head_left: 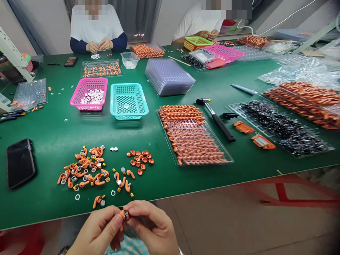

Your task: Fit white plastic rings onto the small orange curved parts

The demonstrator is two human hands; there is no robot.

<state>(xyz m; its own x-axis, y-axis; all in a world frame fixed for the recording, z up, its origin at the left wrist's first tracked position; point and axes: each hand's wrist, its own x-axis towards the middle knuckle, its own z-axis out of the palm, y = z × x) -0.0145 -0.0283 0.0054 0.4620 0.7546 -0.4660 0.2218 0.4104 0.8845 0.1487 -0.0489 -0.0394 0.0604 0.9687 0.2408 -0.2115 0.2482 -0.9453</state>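
Observation:
Just off the front edge of the green table, both my hands pinch an orange earbud shell (123, 214) with a dark and silvery part at its opening. My left hand (98, 226) holds its stem side. The fingertips of my right hand (153, 223) close on the other side; exactly what they grip is partly hidden. On the table beyond my hands lies a pile of orange earbud shells (84, 163) with small yellow and silver parts attached. Right of it sit several small orange caps (137, 158). A white ring (113, 193) lies near the edge.
A phone (21, 163) lies left. A pink basket (102, 102) holding white discs and a teal basket (114, 111) stand mid-table. Right are a tray of orange shells (191, 138), a hammer (219, 122) and a tray of black wired parts (287, 127). Two people sit opposite.

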